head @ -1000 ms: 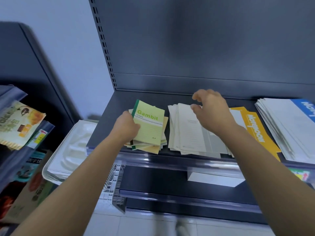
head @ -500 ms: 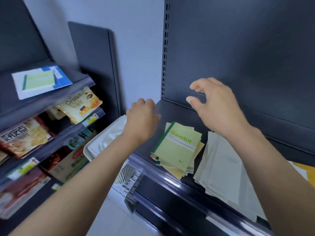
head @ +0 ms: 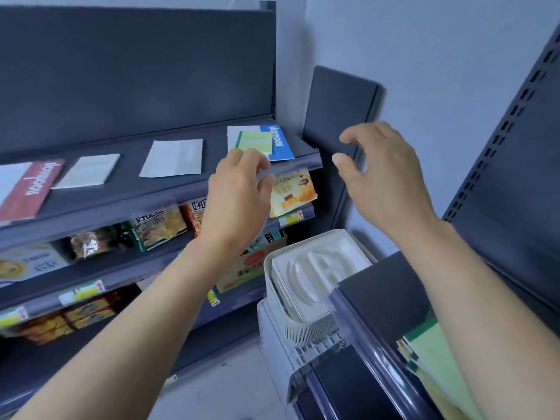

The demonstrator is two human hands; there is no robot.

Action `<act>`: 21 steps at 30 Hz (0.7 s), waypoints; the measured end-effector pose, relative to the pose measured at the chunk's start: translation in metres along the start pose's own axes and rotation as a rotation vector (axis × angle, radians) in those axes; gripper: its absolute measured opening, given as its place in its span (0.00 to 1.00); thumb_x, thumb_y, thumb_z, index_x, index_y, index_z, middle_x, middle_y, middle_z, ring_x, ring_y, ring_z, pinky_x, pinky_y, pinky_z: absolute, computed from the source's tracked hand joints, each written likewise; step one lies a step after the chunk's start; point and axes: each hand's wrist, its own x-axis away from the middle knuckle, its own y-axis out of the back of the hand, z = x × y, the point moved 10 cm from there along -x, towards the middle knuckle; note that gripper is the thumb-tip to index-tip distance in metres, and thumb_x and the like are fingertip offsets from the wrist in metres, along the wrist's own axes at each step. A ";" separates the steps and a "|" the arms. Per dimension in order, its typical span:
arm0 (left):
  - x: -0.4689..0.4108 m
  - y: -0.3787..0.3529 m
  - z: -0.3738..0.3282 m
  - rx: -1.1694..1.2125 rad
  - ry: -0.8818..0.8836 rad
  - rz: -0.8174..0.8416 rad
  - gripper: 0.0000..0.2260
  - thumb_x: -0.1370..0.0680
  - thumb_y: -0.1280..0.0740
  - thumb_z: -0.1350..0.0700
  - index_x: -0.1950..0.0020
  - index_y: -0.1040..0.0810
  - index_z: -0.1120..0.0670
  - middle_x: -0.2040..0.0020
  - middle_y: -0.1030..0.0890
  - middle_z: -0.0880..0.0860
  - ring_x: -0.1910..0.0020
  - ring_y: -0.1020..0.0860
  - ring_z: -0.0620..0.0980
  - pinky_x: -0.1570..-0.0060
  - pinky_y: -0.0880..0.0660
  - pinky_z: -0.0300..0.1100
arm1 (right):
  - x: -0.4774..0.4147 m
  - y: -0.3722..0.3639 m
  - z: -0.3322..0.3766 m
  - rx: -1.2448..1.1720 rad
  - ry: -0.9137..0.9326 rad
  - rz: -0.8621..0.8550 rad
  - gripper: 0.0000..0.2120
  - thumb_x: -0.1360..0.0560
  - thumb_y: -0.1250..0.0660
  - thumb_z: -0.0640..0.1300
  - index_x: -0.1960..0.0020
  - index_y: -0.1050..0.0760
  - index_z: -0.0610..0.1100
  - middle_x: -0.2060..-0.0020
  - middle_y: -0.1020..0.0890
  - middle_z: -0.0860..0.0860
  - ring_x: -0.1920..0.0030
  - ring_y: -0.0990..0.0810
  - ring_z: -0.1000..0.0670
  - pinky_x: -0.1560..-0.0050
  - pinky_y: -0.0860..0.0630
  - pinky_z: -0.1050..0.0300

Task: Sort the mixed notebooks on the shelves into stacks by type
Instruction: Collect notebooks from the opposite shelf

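Left hand point(head: 239, 189) and right hand point(head: 381, 177) hover loosely curled, holding nothing, near the green notebook point(head: 254, 143) on the top shelf point(head: 127, 189)

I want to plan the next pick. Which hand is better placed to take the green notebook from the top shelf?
Likely left. The left hand is empty and just in front of the green notebook; the right hand is empty too, but hangs past the end of the shelf.
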 end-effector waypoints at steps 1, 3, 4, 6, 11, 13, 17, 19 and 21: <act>-0.006 0.006 0.013 -0.008 0.009 -0.013 0.06 0.22 0.37 0.58 0.45 0.25 0.57 0.47 0.25 0.53 0.48 0.27 0.53 0.44 0.29 0.53 | -0.008 -0.011 0.008 -0.008 0.009 0.001 0.11 0.22 0.38 0.43 0.41 0.27 0.42 0.43 0.25 0.47 0.42 0.28 0.45 0.44 0.35 0.56; -0.018 0.017 0.039 -0.025 0.028 -0.035 0.06 0.22 0.37 0.59 0.45 0.25 0.57 0.48 0.25 0.53 0.49 0.27 0.52 0.45 0.29 0.51 | -0.025 -0.033 0.023 -0.019 0.012 0.013 0.11 0.23 0.38 0.43 0.41 0.27 0.42 0.43 0.25 0.47 0.42 0.28 0.45 0.44 0.35 0.56; -0.025 0.021 0.054 -0.029 0.044 -0.043 0.06 0.22 0.37 0.59 0.45 0.25 0.57 0.48 0.25 0.53 0.49 0.27 0.52 0.45 0.29 0.50 | -0.033 -0.045 0.030 -0.018 0.014 0.024 0.11 0.23 0.38 0.43 0.41 0.27 0.42 0.43 0.25 0.47 0.43 0.28 0.44 0.44 0.34 0.55; -0.040 0.027 0.082 -0.030 0.078 -0.045 0.06 0.22 0.37 0.59 0.46 0.25 0.58 0.49 0.25 0.53 0.49 0.27 0.53 0.46 0.29 0.51 | -0.051 -0.068 0.045 -0.011 0.023 0.039 0.11 0.22 0.39 0.42 0.42 0.27 0.42 0.44 0.25 0.47 0.43 0.28 0.45 0.44 0.34 0.54; -0.076 0.025 0.137 -0.049 0.107 0.017 0.07 0.22 0.37 0.59 0.45 0.26 0.58 0.47 0.26 0.53 0.47 0.28 0.54 0.44 0.30 0.52 | -0.091 -0.117 0.069 -0.006 0.003 0.052 0.12 0.22 0.40 0.42 0.40 0.28 0.43 0.42 0.26 0.47 0.42 0.29 0.45 0.43 0.33 0.52; -0.088 0.027 0.159 -0.070 0.126 0.037 0.08 0.21 0.37 0.59 0.44 0.26 0.58 0.46 0.26 0.53 0.46 0.28 0.54 0.44 0.30 0.50 | -0.105 -0.137 0.073 -0.001 -0.015 0.064 0.12 0.22 0.39 0.42 0.40 0.28 0.43 0.42 0.26 0.47 0.42 0.29 0.44 0.44 0.33 0.52; -0.109 0.032 0.209 -0.134 0.214 0.056 0.09 0.21 0.37 0.58 0.42 0.27 0.57 0.44 0.27 0.53 0.49 0.27 0.54 0.46 0.30 0.48 | -0.127 -0.174 0.077 0.013 -0.037 0.101 0.12 0.22 0.39 0.42 0.40 0.28 0.41 0.42 0.26 0.45 0.42 0.29 0.43 0.45 0.36 0.55; -0.117 0.030 0.233 -0.162 0.270 0.071 0.09 0.21 0.37 0.56 0.42 0.27 0.56 0.43 0.27 0.53 0.49 0.27 0.54 0.46 0.29 0.49 | -0.138 -0.190 0.075 0.022 -0.053 0.120 0.13 0.22 0.39 0.42 0.39 0.29 0.41 0.42 0.27 0.45 0.42 0.29 0.43 0.46 0.36 0.55; -0.124 0.024 0.255 -0.179 0.328 0.091 0.11 0.21 0.37 0.55 0.41 0.28 0.56 0.42 0.28 0.54 0.47 0.27 0.55 0.44 0.29 0.51 | -0.150 -0.205 0.069 0.028 -0.074 0.138 0.13 0.22 0.40 0.43 0.39 0.29 0.41 0.41 0.27 0.45 0.42 0.29 0.43 0.48 0.35 0.55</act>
